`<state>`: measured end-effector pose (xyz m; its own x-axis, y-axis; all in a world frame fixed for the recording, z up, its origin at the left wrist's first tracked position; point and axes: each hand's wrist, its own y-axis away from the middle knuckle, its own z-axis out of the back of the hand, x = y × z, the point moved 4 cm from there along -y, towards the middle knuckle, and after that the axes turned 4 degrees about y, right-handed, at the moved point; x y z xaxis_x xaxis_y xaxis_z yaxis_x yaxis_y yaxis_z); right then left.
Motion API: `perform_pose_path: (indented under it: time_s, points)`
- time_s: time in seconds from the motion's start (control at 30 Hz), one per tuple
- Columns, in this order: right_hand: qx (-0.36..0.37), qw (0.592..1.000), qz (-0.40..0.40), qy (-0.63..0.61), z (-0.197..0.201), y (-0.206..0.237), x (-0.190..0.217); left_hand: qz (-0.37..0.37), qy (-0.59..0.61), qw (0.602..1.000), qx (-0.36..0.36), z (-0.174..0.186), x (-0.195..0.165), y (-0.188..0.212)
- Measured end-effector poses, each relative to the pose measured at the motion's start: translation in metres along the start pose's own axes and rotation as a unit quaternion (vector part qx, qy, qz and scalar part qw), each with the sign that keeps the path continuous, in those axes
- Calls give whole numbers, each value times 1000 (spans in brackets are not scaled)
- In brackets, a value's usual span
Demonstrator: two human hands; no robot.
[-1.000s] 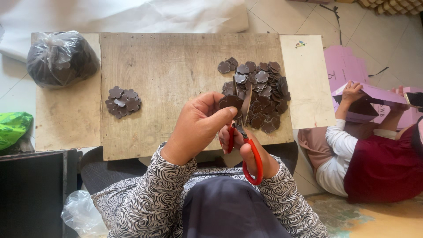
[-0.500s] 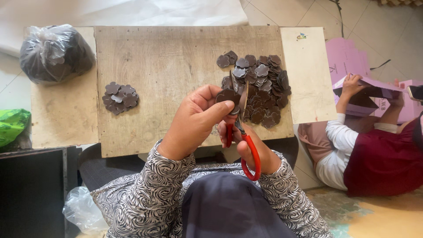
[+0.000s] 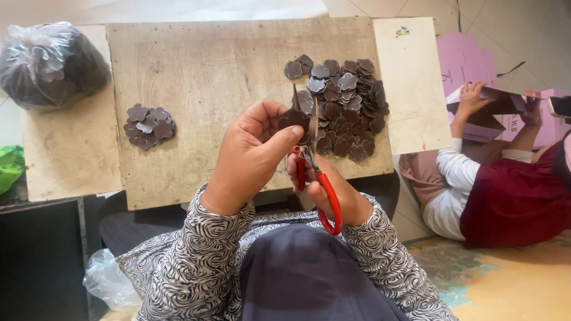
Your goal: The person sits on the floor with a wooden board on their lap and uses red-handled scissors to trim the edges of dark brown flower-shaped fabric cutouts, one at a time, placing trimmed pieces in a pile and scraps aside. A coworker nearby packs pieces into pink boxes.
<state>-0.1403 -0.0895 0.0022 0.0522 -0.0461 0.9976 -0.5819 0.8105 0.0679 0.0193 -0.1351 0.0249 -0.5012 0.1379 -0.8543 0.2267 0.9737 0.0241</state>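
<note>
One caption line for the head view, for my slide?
Left hand holds a brown piece between open scissors in the right hand.

Small pile of flower cutouts on board left, large pile right, bag far left

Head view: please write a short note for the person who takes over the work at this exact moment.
Left hand: pinches one dark flower-shaped piece between thumb and fingers, above the wooden board.
Right hand: grips the red-handled scissors, blades open around that piece.
Big heap of dark pieces: on the board, right of the hands.
Small pile: on the board, left side.
Clear bag of dark pieces: far left, tied.
Done or left: cannot tell which pile is cut; the held piece is mid-cut.
A person sits at right with pink boxes.
</note>
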Motion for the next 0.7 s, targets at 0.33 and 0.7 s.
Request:
perform_pose_path:
  time_s: [0.33,0.7]
  points:
    - [-2,1000,6,-8,-1,0,-6,2,14,1000,13,-2,3,1]
    - [-2,1000,-5,-14,-1,0,-5,0,16,1000,12,-5,0,0]
